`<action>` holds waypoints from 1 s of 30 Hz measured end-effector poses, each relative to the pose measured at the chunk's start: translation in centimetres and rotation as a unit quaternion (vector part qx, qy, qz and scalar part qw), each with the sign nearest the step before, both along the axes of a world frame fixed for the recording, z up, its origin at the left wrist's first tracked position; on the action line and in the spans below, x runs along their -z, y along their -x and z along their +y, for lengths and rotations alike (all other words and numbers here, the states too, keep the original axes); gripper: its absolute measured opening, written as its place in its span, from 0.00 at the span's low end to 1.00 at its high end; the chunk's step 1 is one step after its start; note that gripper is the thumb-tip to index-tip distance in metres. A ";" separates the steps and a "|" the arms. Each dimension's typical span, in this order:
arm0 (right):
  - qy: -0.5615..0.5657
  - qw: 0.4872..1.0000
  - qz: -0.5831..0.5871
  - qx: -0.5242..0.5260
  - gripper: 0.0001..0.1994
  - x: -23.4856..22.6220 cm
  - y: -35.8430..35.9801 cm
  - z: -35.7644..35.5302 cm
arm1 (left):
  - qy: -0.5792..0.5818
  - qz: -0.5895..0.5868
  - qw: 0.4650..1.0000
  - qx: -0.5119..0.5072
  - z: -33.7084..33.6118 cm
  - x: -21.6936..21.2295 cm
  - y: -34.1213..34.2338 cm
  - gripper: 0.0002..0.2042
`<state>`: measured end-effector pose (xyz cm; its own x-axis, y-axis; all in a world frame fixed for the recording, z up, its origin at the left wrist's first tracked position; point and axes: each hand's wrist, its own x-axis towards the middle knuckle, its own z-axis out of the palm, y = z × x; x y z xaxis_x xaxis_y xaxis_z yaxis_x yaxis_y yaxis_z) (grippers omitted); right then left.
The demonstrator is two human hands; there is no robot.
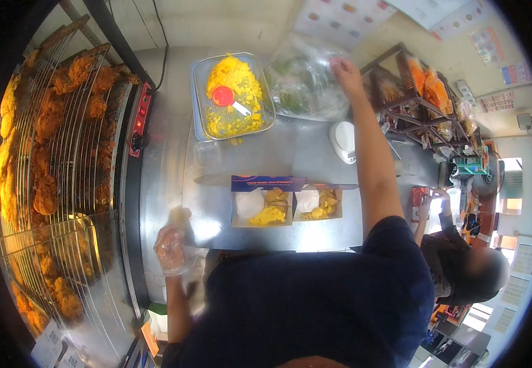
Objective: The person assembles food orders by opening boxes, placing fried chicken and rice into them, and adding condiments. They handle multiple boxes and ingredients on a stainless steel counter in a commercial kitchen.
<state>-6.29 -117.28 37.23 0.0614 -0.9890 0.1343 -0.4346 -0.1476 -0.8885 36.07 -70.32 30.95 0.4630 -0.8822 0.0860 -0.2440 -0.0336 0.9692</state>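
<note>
Dark shirt (315,294), clear plastic bag (303,83) against right hand (345,73)

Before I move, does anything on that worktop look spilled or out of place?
Yes: a few yellow food scraps lie on the grey steel worktop, just outside the near edge of the silvery rectangular tray. They look spilled, since similar food is heaped inside it.

You've got a clear plastic bag (312,67) ahead of you, far side of yr counter (266,153), crinkled & shiny, w/ leafy greens (287,92) showing thru, mostly on its L side.
</note>
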 end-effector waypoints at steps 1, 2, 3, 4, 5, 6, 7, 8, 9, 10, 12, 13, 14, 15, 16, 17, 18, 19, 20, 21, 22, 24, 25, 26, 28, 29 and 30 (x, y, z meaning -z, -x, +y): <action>-0.012 0.999 -0.049 0.010 0.16 0.3 0.5 -0.1 | -0.005 -0.021 1.000 0.005 -0.3 -0.2 0.0 0.09; 0.052 0.995 0.078 0.027 0.15 0.5 1.0 -1.0 | -0.004 -0.042 0.999 0.007 -1.2 -0.4 0.1 0.10; 0.108 0.972 0.202 0.043 0.14 1.3 1.4 -1.3 | -0.006 -0.016 1.000 0.006 -1.4 -0.5 0.2 0.10; 0.161 0.931 0.323 0.060 0.14 1.8 2.0 -1.7 | -0.009 0.010 1.000 0.005 -1.6 -0.5 0.4 0.10; 0.171 0.916 0.358 0.066 0.13 1.6 1.7 -1.5 | -0.014 0.033 0.999 -0.001 -1.5 -0.6 0.5 0.11; 0.179 0.899 0.393 0.073 0.12 1.0 1.1 -0.8 | -0.015 -0.007 1.000 0.007 -1.4 -0.8 0.5 0.10; 0.188 0.880 0.428 0.079 0.12 0.4 0.5 -0.3 | -0.016 -0.047 0.999 0.016 -1.2 -1.1 0.4 0.10; 0.222 0.908 0.339 0.105 0.12 0.0 0.1 -0.1 | -0.017 -0.086 0.996 0.025 -1.1 -1.2 0.4 0.09; 0.254 0.926 0.247 0.130 0.12 -0.3 -0.2 0.1 | -0.009 -0.081 0.996 0.030 -1.0 -1.3 0.4 0.08; 0.284 0.934 0.151 0.154 0.12 -0.5 -0.3 0.2 | -0.002 -0.077 0.996 0.034 -0.9 -1.4 0.5 0.07; 0.141 0.973 -0.082 0.163 0.12 -1.2 0.5 -1.1 | 0.009 -0.072 0.996 0.044 -0.5 -1.4 0.8 0.07; 0.065 0.964 -0.197 0.164 0.12 -1.4 0.9 -1.6 | 0.012 -0.072 0.996 0.049 -0.2 -1.2 1.0 0.08; 0.060 0.991 -0.030 0.117 0.12 -1.8 -0.2 -1.4 | 0.017 -0.075 0.996 0.047 0.2 -1.0 1.0 0.09; 0.057 0.987 0.137 0.069 0.13 -2.5 -1.7 -0.8 | -0.005 -0.065 0.997 0.045 0.4 -1.0 1.0 0.09; 0.055 0.952 0.300 0.019 0.13 -3.0 -2.9 -0.5 | -0.026 -0.054 0.997 0.041 0.7 -1.0 1.0 0.09; 0.100 0.932 0.347 -0.004 0.13 -1.4 -2.6 -0.6 | -0.047 -0.039 0.997 0.045 0.7 -0.9 1.1 0.09; 0.141 0.906 0.398 -0.022 0.14 1.7 -1.5 -0.6 | -0.062 -0.085 0.993 0.058 0.3 -0.3 1.0 0.09; 0.183 0.877 0.442 -0.046 0.14 3.5 -1.2 -1.0 | -0.055 -0.070 0.994 0.065 -0.1 -0.3 1.1 0.09; 0.151 0.879 0.451 -0.040 0.15 3.6 -2.0 -1.1 | -0.052 -0.059 0.995 0.067 0.1 -0.8 1.2 0.09; 0.118 0.879 0.461 -0.034 0.15 3.6 -2.6 -1.2 | -0.049 -0.047 0.995 0.070 0.1 -1.1 1.3 0.09; 0.084 0.878 0.471 -0.026 0.16 3.5 -3.0 -1.2 | -0.046 0.017 0.998 0.049 -0.1 -1.2 1.5 0.09; 0.064 0.909 0.410 -0.042 0.15 0.5 -4.9 0.5 | -0.053 0.087 0.995 0.010 0.4 -1.3 1.8 0.09; 0.054 0.921 0.383 -0.042 0.15 -0.8 -4.9 1.4 | -0.056 0.099 0.993 0.000 0.3 -1.5 2.0 0.08; 0.165 0.897 0.408 -0.051 0.14 1.2 -1.5 0.2 | -0.064 0.064 0.996 0.020 -0.4 -1.6 2.2 0.08; 0.102 0.876 0.471 -0.027 0.15 -0.8 0.9 0.0 | -0.063 0.068 0.995 0.033 -1.7 -0.8 2.4 0.08; 0.067 0.863 0.500 -0.018 0.16 -2.3 1.6 1.0 | -0.059 0.109 0.992 0.033 -2.1 1.2 2.6 0.09; 0.123 0.869 0.475 0.056 0.15 -4.2 2.0 2.9 | -0.062 0.151 0.986 0.034 -2.4 2.2 2.9 0.09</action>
